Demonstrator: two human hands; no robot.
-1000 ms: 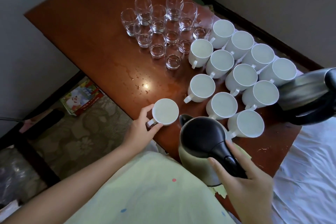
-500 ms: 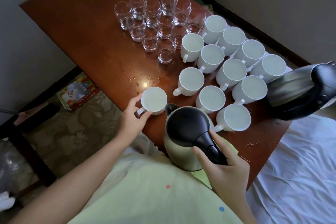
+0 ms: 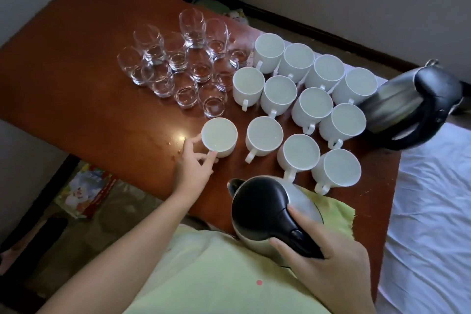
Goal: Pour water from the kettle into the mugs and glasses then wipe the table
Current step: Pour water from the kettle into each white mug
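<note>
Mugs (image 3: 277, 94), twelve; kettles (image 3: 265, 209), two

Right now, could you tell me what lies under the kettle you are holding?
A yellow-green cloth shows beside the held kettle on the table; whether it reaches underneath is hidden by the kettle's body.

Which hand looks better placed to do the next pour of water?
The right hand, probably: it already grips the handle of the near kettle. The left hand is at the handle of the lone mug, suited to steadying it.
</note>
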